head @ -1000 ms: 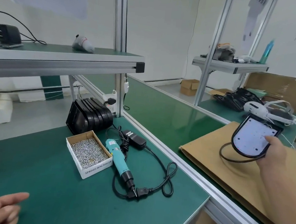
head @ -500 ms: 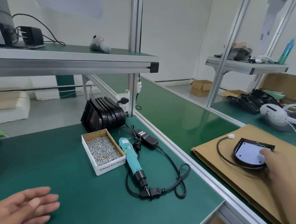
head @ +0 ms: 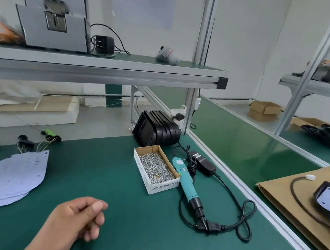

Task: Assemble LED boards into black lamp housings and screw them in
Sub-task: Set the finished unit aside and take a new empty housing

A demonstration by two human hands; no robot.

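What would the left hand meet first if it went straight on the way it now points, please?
Probably the cardboard box of screws: the left hand points up and right over the green mat towards its near wall. Depth is uncertain from one view.

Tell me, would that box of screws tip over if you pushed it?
Probably not: the cardboard box sits low and flat, so it should slide. It holds lots of screws, so likely heavy. It's open-topped, so a jolt might spill some.
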